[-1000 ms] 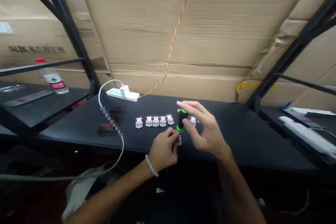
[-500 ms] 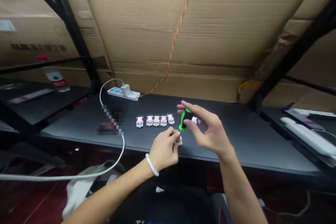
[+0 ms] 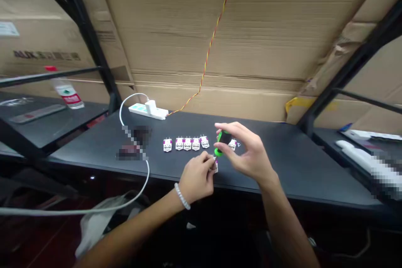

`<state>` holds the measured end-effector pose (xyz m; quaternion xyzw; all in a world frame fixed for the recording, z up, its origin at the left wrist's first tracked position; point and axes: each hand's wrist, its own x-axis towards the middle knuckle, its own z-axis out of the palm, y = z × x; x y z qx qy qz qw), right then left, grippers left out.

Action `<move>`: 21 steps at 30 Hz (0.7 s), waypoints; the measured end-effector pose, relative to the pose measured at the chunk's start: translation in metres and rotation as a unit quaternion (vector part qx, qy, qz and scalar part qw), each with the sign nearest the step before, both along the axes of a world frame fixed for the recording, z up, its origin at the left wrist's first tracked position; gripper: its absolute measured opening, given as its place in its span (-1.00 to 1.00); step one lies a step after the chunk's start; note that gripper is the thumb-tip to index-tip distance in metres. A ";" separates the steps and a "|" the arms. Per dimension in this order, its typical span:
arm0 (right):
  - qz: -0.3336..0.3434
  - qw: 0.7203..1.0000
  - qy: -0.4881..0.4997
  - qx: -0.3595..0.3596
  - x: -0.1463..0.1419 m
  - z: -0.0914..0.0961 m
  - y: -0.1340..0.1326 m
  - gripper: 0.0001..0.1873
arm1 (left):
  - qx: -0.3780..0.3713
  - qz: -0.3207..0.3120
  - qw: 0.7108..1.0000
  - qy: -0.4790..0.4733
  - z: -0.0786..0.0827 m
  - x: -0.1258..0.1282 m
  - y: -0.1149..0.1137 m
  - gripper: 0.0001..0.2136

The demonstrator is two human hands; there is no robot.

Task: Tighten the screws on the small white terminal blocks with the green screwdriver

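Observation:
My right hand (image 3: 249, 148) grips a green-and-black screwdriver (image 3: 224, 137) between thumb and fingers, its tip pointing down. Below that tip, my left hand (image 3: 197, 176) pinches a small white-and-purple plug piece (image 3: 215, 166) near the table's front edge. Fingers cover most of this piece, so whether the tip sits in a screw cannot be made out. Several similar plug pieces (image 3: 187, 144) with metal prongs lie in a row behind my left hand. One more plug piece (image 3: 232, 144) is partly hidden behind my right hand, with tiny metal bits (image 3: 238, 144) beside it.
A white power strip (image 3: 143, 110) with a charger and white cable lies at the back left of the black table (image 3: 276, 176). A red-and-yellow twisted wire (image 3: 209, 46) runs up the cardboard. A bottle (image 3: 69, 94) stands on the left shelf; black metal posts flank the table.
The screwdriver handle has turned slightly in my right hand, whose fingers have shifted around it. My left hand keeps its place on the plug piece.

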<state>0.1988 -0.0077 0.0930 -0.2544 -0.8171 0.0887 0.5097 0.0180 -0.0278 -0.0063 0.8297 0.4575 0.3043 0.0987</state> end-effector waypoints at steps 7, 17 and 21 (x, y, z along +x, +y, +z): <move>0.053 0.998 0.023 -0.035 0.003 -0.007 0.001 -0.46 | -0.004 -0.001 1.000 -0.007 0.003 0.000 0.000 -0.85; -0.026 0.999 0.030 0.037 -0.004 -0.003 0.006 -0.61 | 0.000 0.002 1.000 0.000 0.001 0.000 -0.001 -0.84; 0.061 0.996 0.037 -0.049 0.000 -0.006 0.002 -0.48 | -0.003 0.001 1.000 -0.002 0.000 0.000 0.000 -0.84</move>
